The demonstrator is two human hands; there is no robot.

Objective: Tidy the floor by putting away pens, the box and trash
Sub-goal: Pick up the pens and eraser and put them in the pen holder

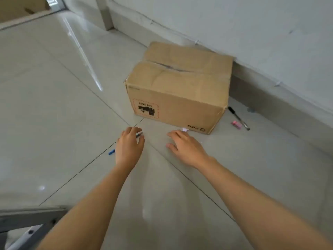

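Observation:
A closed brown cardboard box (178, 91) stands on the tiled floor close to the wall. A blue pen (112, 151) lies on the floor under my left hand (129, 147), whose curled fingers cover its middle; its far tip shows by my fingertips. My right hand (185, 146) hovers open and palm down just in front of the box, over a small white scrap of paper (185, 130) at the box's lower edge. To the right of the box lie a black pen (238, 118) and a small pink item (236, 124), side by side.
A grey wall and skirting (281, 98) run diagonally behind the box. A pale pillar (105, 13) stands at the back. A grey metal frame (27, 215) enters at the bottom left. Glossy floor tiles (54, 105) stretch to the left.

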